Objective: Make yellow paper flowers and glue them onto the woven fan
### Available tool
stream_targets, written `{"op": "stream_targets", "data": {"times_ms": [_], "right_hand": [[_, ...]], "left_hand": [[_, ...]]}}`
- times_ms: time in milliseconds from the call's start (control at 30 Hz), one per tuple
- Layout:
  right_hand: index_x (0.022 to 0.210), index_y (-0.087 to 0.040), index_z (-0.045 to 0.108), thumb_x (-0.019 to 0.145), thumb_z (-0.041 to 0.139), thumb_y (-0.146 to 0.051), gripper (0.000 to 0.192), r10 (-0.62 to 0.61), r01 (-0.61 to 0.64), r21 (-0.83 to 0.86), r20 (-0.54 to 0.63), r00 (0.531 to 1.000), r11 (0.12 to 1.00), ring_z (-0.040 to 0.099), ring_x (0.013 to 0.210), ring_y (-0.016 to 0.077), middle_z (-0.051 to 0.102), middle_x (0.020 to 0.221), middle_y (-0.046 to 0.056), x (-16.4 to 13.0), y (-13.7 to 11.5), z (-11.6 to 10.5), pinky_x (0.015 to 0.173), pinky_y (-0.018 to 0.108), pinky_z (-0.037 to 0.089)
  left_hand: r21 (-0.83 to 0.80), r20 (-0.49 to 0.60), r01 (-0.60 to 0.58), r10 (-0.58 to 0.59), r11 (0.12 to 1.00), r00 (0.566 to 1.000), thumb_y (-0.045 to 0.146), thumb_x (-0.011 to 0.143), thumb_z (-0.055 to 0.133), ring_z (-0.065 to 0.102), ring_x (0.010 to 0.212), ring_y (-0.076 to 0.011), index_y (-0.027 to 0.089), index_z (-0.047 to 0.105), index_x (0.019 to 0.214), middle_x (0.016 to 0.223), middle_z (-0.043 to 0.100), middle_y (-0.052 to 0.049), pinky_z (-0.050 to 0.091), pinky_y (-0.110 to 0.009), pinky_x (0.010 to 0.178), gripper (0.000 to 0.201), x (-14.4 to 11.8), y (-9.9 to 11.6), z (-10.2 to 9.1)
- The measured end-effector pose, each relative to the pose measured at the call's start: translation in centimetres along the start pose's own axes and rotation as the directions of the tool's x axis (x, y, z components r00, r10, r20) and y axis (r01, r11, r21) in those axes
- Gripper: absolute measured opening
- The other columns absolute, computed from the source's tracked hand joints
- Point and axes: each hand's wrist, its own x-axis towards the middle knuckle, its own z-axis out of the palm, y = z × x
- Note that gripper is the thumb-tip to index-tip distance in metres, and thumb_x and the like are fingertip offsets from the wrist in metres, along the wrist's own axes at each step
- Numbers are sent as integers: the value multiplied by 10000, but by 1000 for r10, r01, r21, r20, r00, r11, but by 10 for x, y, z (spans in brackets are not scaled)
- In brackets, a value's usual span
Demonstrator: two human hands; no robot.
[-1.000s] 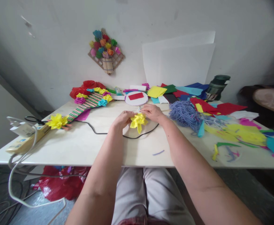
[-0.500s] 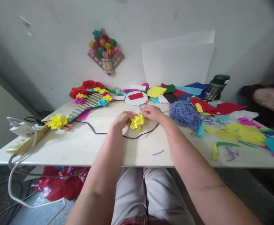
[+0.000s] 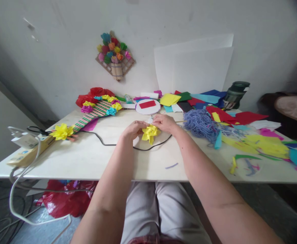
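Note:
A small yellow crepe-paper flower [image 3: 150, 132] is held just above the white table [image 3: 87, 159], near its middle. My left hand [image 3: 132, 129] pinches the flower's left side. My right hand [image 3: 165, 122] grips it from the upper right, fingers curled over its top. A thin black cable [image 3: 107, 144] loops on the table right under the flower. Which fingers touch the petals is hidden by the paper.
A striped mat with paper flowers [image 3: 92, 113] lies at the left, a power strip [image 3: 26, 152] at the left edge. Blue yarn [image 3: 200, 123], coloured paper scraps [image 3: 260, 144], a white disc with a red piece [image 3: 147, 106] and a dark bottle [image 3: 235, 94] are behind and right.
The hands and the yellow flower have barely shifted; the petals look slightly more gathered between the fingers.

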Motion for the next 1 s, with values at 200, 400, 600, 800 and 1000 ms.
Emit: {"op": "stream_targets", "data": {"times_ms": [200, 400, 600, 800, 1000], "right_hand": [[765, -227, 716, 808, 571, -269, 157, 29, -25, 67, -52, 998, 997, 598, 810, 136, 684, 972, 8, 2, -1, 2, 666, 240, 410], [771, -235, 716, 813, 566, -275, 160, 79, -76, 45, -69, 994, 996, 598, 844, 138, 678, 999, -9, 3, -1, 3, 657, 244, 403], [787, -253, 707, 819, 549, -297, 167, 150, -148, 26, -112, 982, 989, 592, 873, 140, 668, 1050, -35, 2, -1, 3, 655, 244, 395], [808, -259, 707, 829, 535, -317, 183, 168, -169, 9, -152, 974, 986, 585, 864, 136, 642, 1075, -36, 4, 2, 4, 654, 248, 397], [825, -251, 707, 841, 534, -321, 187, 182, -188, -21, -166, 969, 982, 586, 874, 137, 635, 1100, -27, 4, 2, 7, 650, 252, 396]], "left_hand": [[-73, 6, 11, -10, 997, 1000, 344, 712, 689, 564, 497, -118, 116, 619, 629, 568, 613, -47, 453, -218, 504, 253, -1, 4, 6], [-91, 45, 13, -9, 996, 999, 519, 747, 630, 582, 518, -126, 122, 613, 635, 599, 628, -66, 455, -221, 519, 413, 0, 3, 4], [-29, 142, -78, 82, 996, 987, 321, 540, 817, 592, 574, -123, 88, 655, 808, 687, 662, -57, 449, -226, 570, 391, -3, 0, 2], [11, 97, -132, 130, 991, 987, 241, 472, 833, 598, 605, -126, 107, 616, 829, 705, 648, -35, 428, -237, 588, 439, -2, 0, 11], [90, -41, -201, 205, 975, 978, 196, 446, 821, 586, 608, -118, 144, 544, 969, 758, 629, -6, 416, -240, 579, 594, -4, -1, 20]]}}
